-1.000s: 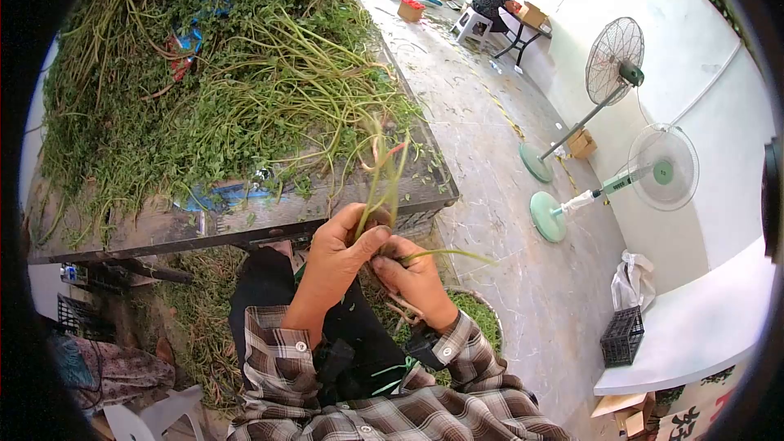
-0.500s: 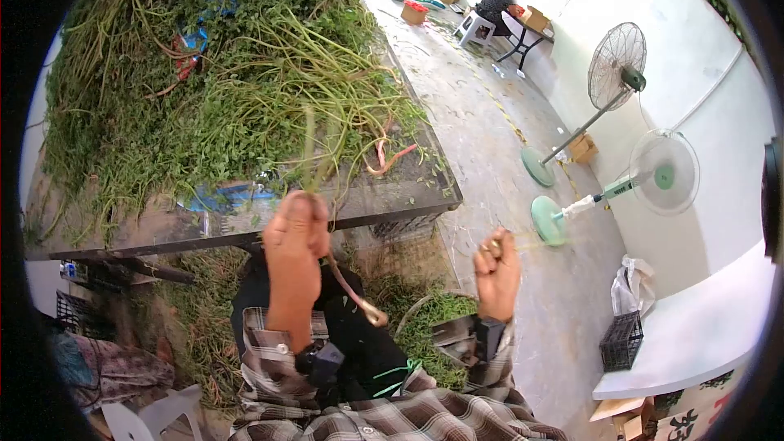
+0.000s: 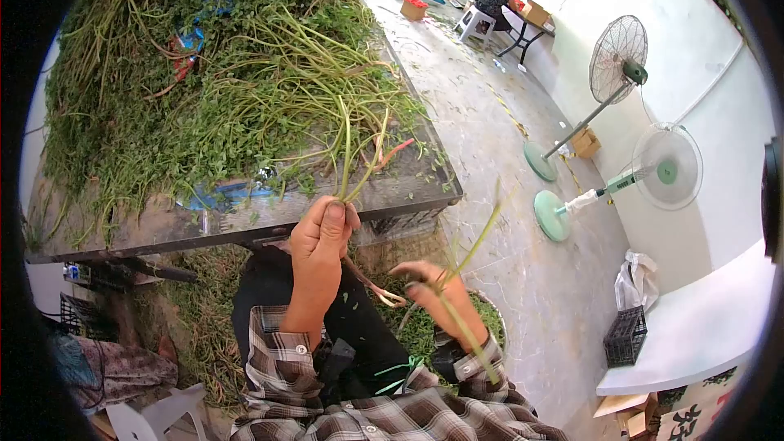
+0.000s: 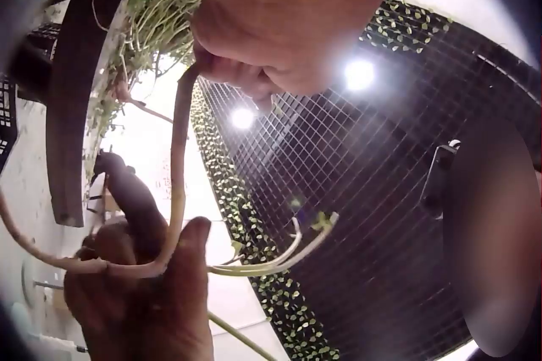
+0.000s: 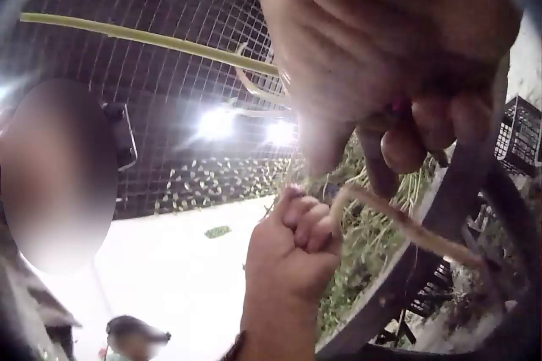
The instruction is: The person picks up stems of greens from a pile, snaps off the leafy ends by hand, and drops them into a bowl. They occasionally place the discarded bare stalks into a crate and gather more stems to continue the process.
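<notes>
My left hand (image 3: 321,233) pinches a plant stem between thumb and fingers near the table's front edge. Green stalks (image 3: 346,147) rise above that grip, and the stem's pale brownish lower end (image 3: 384,296) hangs below it. To the right, my right hand (image 3: 449,306) holds loose green stalks (image 3: 467,255) that stick out on both sides. Its thumb and forefinger reach toward the hanging end. In the left wrist view, the brownish stem (image 4: 179,149) runs from the left hand (image 4: 279,22) down across the right hand's fingers (image 4: 144,217).
A large heap of leafy stems (image 3: 204,73) covers the table (image 3: 408,198). Below stands a round container of green cuttings (image 3: 482,318), with more plant litter (image 3: 200,318) on the floor. Two fans (image 3: 618,61) and a black crate (image 3: 625,336) are at the right. A person (image 3: 496,0) sits farther back.
The hands were together, then the right hand swung away to the right. It has now come back toward the left hand, which still grips its stem.
</notes>
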Action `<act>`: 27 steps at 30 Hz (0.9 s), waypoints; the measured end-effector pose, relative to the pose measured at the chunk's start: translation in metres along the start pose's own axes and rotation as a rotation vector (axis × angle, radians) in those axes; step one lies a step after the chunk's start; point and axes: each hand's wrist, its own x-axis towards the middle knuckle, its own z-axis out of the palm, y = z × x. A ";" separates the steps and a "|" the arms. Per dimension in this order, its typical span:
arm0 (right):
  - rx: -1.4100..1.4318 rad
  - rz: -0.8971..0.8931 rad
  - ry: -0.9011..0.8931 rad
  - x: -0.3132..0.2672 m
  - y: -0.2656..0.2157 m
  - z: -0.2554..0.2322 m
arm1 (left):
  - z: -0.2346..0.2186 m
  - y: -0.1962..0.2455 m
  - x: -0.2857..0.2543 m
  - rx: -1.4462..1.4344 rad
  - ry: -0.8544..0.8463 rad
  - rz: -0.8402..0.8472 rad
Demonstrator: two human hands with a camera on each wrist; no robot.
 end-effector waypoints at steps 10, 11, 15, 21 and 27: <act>0.265 0.267 -0.218 -0.002 -0.008 0.033 | 0.000 0.000 -0.001 -0.228 0.011 -0.051; 0.263 0.266 -0.221 -0.002 -0.006 0.032 | 0.000 0.000 -0.001 -0.243 0.023 -0.046; 0.233 0.159 -0.278 0.001 -0.010 0.032 | 0.001 0.000 -0.003 -0.212 0.021 -0.025; 0.121 0.127 -0.266 0.007 0.007 0.045 | 0.004 -0.002 -0.004 -0.392 -0.043 -0.116; -0.167 -0.091 -0.002 0.019 0.023 0.051 | 0.008 0.000 -0.005 -0.671 -0.064 -0.318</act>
